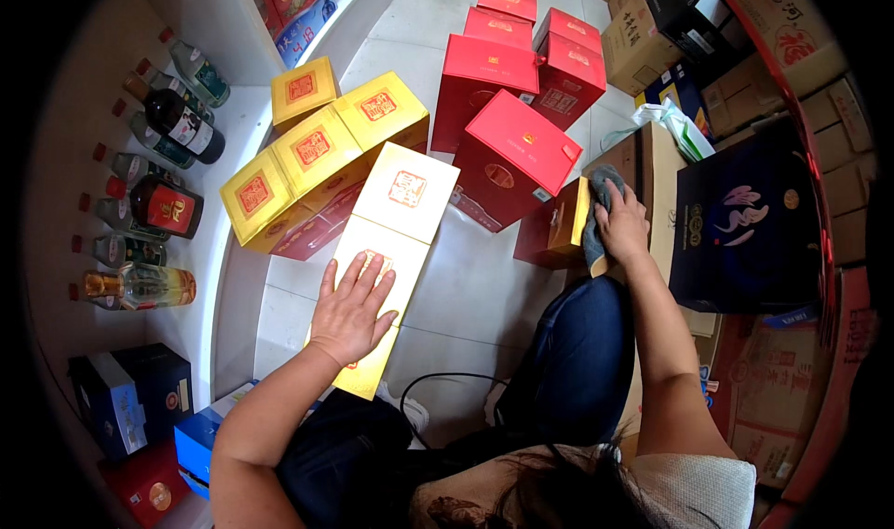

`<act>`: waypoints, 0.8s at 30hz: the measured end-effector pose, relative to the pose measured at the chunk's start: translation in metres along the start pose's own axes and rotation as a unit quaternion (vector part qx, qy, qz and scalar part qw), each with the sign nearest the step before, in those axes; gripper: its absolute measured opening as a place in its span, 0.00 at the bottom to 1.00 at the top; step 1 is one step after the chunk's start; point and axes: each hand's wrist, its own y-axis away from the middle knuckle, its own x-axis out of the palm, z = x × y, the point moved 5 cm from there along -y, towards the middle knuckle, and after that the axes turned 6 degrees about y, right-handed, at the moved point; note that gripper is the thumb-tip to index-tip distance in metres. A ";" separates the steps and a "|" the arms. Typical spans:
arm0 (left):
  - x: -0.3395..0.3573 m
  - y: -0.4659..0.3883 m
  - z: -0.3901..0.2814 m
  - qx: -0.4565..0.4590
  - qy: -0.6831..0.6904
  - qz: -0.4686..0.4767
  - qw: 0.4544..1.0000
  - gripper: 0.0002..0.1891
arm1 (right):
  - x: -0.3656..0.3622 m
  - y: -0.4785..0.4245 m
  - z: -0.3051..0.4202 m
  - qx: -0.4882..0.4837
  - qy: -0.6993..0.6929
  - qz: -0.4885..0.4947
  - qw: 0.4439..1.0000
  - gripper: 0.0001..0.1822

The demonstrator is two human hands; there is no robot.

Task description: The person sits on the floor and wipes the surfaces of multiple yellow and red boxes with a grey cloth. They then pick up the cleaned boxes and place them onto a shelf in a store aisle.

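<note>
My left hand lies flat, fingers spread, on the tops of a row of gold-topped gift boxes and holds nothing. Red seal-like marks decorate these tops. Over to the right, my right hand has a grey cloth pressed against the gold face of a red-and-gold box. The cloth hides part of that box. Another group of gold-topped boxes stands beyond the row, beside the shelf. Several red gift boxes stand farther out on the tiled floor.
Glass bottles line the white curved shelf on my left. Cardboard cartons and a dark blue gift bag crowd the right side. A black cable loops across the floor near my knees.
</note>
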 end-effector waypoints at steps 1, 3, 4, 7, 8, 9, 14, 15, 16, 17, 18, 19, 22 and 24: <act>-0.001 0.001 0.000 -0.001 -0.002 0.000 1.000 0.29 | 0.000 0.001 0.002 -0.016 0.004 -0.009 1.000 0.29; -0.003 0.000 0.001 -0.002 -0.007 0.000 1.000 0.29 | 0.004 0.001 0.008 -0.092 -0.035 -0.046 0.994 0.29; -0.003 0.001 0.001 -0.004 -0.003 0.002 1.000 0.29 | 0.006 0.002 0.012 -0.119 -0.046 -0.046 0.991 0.29; -0.004 -0.002 -0.002 0.000 -0.003 -0.007 1.000 0.28 | 0.007 0.000 0.011 -0.163 -0.102 -0.054 0.980 0.30; -0.006 -0.004 -0.004 0.005 0.000 -0.008 1.000 0.28 | 0.008 -0.001 0.007 -0.162 -0.112 -0.056 0.979 0.30; -0.013 -0.010 -0.011 0.012 0.002 -0.008 1.000 0.28 | 0.008 -0.002 0.003 -0.160 -0.121 -0.059 0.978 0.31; -0.024 -0.056 -0.064 0.067 0.090 -0.032 0.993 0.29 | 0.006 -0.004 0.006 -0.088 -0.083 0.030 0.992 0.34; -0.016 -0.067 -0.074 0.060 0.114 -0.036 0.991 0.30 | 0.004 -0.003 0.009 -0.073 -0.080 0.054 0.993 0.35; -0.006 -0.079 -0.083 0.053 0.140 -0.040 0.988 0.30 | 0.001 0.002 0.013 -0.048 -0.065 0.069 0.994 0.35; 0.011 -0.090 -0.090 0.013 0.211 -0.027 0.977 0.30 | -0.003 0.008 0.014 -0.028 -0.055 0.084 0.995 0.35; 0.031 -0.101 -0.097 -0.027 0.280 -0.014 0.959 0.30 | -0.003 0.013 0.015 -0.012 -0.057 0.086 0.995 0.35; 0.049 -0.111 -0.100 -0.070 0.346 -0.002 0.935 0.30 | -0.002 0.017 0.017 0.002 -0.062 0.088 0.994 0.35; 0.085 -0.138 -0.105 -0.202 0.545 0.055 0.812 0.31 | -0.007 0.030 0.028 0.011 -0.101 0.100 0.990 0.36; 0.089 -0.137 -0.122 -0.317 0.713 0.115 0.615 0.31 | -0.005 0.043 0.034 0.009 -0.113 0.108 0.988 0.36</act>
